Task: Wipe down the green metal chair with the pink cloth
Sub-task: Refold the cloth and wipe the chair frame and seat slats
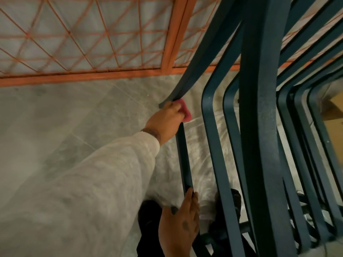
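1. Up close, the left hand's (167, 117) fingers curl around a bent chair (259, 127) bar and pinch the cloth (185, 111) against it; only a pink fold shows past the knuckles, the rest is hidden in the grip
2. Fingers of the right hand (180, 223) lie pressed together along the same bar lower down, thumb apart on the near side; whether they wrap behind the bar cannot be told
3. Left wrist shows a dark mark, blurred; a pale sleeve (92, 182) covers the arm and runs off the lower left edge
4. Chair fills the right half as dark green bars and slats, cut off at the top, right and bottom, so its full shape is hard to make out
5. Dark shapes near the right hand, partly behind the slats, may be shoes; too dim to be sure
6. Grey tiled floor (55, 117) lies beneath, with an orange mesh fence (92, 43) beyond
7. Tan box-like corner (332, 112) shows at the right edge behind the slats; contents not visible
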Available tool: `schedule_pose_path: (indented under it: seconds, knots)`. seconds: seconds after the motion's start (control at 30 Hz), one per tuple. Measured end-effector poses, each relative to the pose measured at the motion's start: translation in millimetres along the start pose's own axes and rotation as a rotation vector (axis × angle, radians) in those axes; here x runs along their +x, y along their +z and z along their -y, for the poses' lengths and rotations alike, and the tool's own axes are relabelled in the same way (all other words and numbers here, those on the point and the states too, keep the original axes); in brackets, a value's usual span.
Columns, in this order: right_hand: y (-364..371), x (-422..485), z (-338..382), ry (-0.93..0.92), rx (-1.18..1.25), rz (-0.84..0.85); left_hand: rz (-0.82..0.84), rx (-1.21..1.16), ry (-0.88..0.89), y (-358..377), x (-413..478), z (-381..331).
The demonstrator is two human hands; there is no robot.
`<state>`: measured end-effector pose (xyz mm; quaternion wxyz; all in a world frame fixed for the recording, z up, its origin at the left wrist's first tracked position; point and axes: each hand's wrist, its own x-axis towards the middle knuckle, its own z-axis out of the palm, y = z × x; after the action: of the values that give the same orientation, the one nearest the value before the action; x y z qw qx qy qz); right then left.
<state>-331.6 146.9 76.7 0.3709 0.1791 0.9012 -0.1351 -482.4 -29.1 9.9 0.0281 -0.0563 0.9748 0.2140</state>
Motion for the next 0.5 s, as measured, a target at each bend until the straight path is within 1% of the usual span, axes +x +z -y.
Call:
schedule_pose_path:
  seconds: [0.07,0.13,0.17,0.27,0.33,0.4,0.43,0.5]
  knots:
    - [-1.2,-0.4,-4.5,-0.002,0.004,0.005,0.017,0.003,-0.03,1.2,-0.9,-6.1]
    - [-2.9,-1.1,-4.7,0.001,0.006,0.015,0.076,0.065,0.003,2.3,-10.9,-18.8]
    - [-3.0,-2.9,-4.5,0.013,0.006,0.026,0.128,0.073,0.034,6.1,-22.0,-27.8]
    - [-6.3,-11.0,-11.3,0.069,-0.016,0.052,0.267,0.087,0.204,22.6,-68.0,-68.0]
    - [-9.5,-14.2,-18.5,0.074,-0.037,0.057,0.336,0.047,0.262,32.2,-101.2,-92.1]
    - [-10.1,-15.8,-27.7,0.082,0.008,0.091,0.416,0.077,0.323,35.5,-122.8,-109.8]
    - [-10.3,-17.6,-31.1,0.089,0.043,0.107,0.448,0.125,0.345,34.4,-127.8,-115.0]
    - [-10.9,-17.6,-35.4,0.093,0.09,0.128,0.437,0.15,0.344,28.5,-124.5,-114.5]
